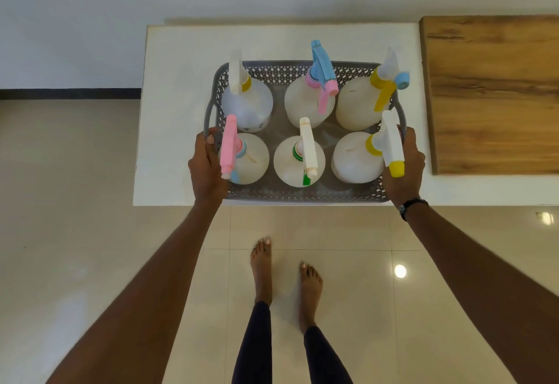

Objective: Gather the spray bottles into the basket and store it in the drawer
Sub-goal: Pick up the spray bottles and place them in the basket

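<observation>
A grey perforated basket (pixel 290 73) sits on a white counter (pixel 175 87), near its front edge. Several translucent spray bottles stand upright inside it in two rows, among them one with a pink trigger (pixel 228 145) at front left, one with a white and green head (pixel 307 148) at front middle, and one with a blue head (pixel 322 63) at the back. My left hand (pixel 207 166) grips the basket's left side by the handle. My right hand (pixel 403 169) grips the right side, partly behind a white and yellow trigger (pixel 391 145).
A wooden panel (pixel 493 93) lies on the counter to the right of the basket. A white wall stands behind the counter. Glossy beige floor tiles (pixel 75 202) spread below, with my bare feet (pixel 263 265) just in front of the counter. No drawer is visible.
</observation>
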Available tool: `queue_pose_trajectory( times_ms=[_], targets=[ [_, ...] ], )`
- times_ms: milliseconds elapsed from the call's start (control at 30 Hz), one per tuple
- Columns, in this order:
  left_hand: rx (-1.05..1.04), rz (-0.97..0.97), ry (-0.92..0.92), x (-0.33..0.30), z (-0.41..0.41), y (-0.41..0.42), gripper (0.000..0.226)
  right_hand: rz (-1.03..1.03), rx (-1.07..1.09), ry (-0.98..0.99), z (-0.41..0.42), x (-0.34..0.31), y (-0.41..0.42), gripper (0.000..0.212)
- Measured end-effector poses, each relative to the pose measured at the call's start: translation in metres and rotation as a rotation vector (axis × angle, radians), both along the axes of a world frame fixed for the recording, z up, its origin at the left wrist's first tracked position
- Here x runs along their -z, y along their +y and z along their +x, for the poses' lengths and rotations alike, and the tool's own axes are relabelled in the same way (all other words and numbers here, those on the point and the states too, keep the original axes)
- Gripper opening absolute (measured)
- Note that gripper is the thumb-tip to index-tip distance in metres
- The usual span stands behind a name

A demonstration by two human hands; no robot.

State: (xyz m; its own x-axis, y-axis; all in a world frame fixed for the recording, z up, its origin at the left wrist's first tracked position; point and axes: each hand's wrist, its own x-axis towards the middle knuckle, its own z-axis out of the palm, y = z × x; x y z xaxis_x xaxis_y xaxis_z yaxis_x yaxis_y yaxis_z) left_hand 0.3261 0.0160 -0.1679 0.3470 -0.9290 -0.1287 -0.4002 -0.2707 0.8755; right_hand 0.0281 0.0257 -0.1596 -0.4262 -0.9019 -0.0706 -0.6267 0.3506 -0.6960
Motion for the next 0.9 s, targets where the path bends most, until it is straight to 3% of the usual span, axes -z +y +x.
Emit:
queue_pose_trajectory(
  times_ms=[200,367,433,500,600,767,900],
  targets=[
    [0.022,-0.008,-0.065,0.006,0.011,0.008,0.024,-0.076,0.075,0.091,0.004,0.0,0.004,0.03],
    [-0.325,-0.072,0.05,0.011,0.036,0.071,0.022,-0.298,0.54,0.051,0.021,0.012,0.049,0.033],
    [-0.417,-0.01,0.074,0.018,0.053,0.105,0.017,-0.268,0.581,0.084,0.04,0.025,0.088,0.03],
    [-0.41,0.099,0.073,0.026,0.074,0.13,0.016,-0.133,0.434,0.084,0.071,0.036,0.126,0.024],
    [-0.378,0.251,0.108,0.036,0.111,0.141,0.021,0.012,0.022,0.051,0.131,0.048,0.16,0.027],
    [-0.337,0.345,0.209,0.048,0.16,0.122,0.038,-0.022,-0.577,0.167,0.223,0.061,0.144,0.024],
    [-0.266,0.346,0.318,0.056,0.182,0.1,0.046,-0.071,-0.76,0.307,0.267,0.068,0.124,0.037]
  ],
)
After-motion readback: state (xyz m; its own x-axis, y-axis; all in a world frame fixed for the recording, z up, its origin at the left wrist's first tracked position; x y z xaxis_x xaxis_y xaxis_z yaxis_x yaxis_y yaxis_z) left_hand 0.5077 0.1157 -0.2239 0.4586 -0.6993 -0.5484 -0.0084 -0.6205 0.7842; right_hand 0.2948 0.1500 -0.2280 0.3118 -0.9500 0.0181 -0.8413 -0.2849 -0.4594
